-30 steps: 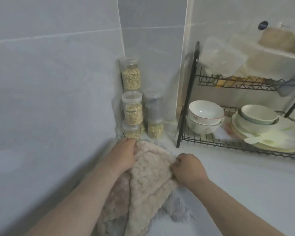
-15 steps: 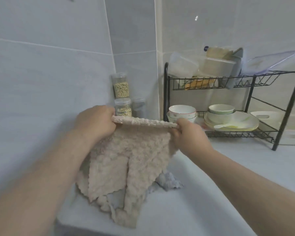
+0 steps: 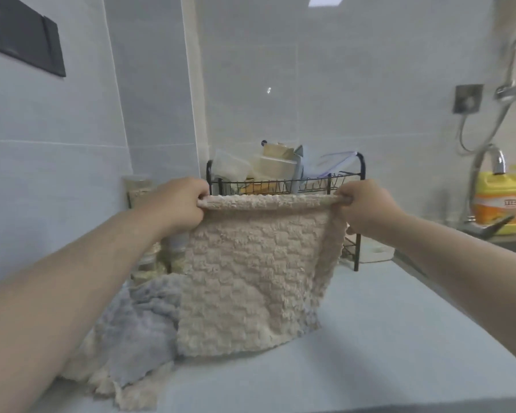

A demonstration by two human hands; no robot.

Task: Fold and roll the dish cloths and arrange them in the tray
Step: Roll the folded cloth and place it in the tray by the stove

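The beige dish cloth (image 3: 251, 278) hung spread in the air over the bench (image 3: 385, 353), drawn taut along its top edge, with its lower hem down at the heap of other cloths; whether it touched them could not be told. The left hand (image 3: 176, 204) gripped one upper corner and the right hand (image 3: 364, 207) the other, the fingers (image 3: 201, 193) of both curled tight round the edge. A strip down the cloth's right side hung turned in, not flat. Under and to the left lay a grey cloth (image 3: 137, 323) on top of another pale cloth (image 3: 125, 394), both loose and unfolded. Behind stood a wire dish rack (image 3: 283, 183), some jars (image 3: 137, 186) against the wall on the left, and at the far right a tap (image 3: 489, 162) and a yellow bottle (image 3: 499, 201). No tray could be made out. The step in hand looked like opening the cloth out before the first fold. To do it well, the turned-in strip would want shaking free, and the cloth should go down on bare bench to the right of the heap, hem first, with the top edge held taut until it lay flat. Square corners there would probably make the fold even and the roll tight.
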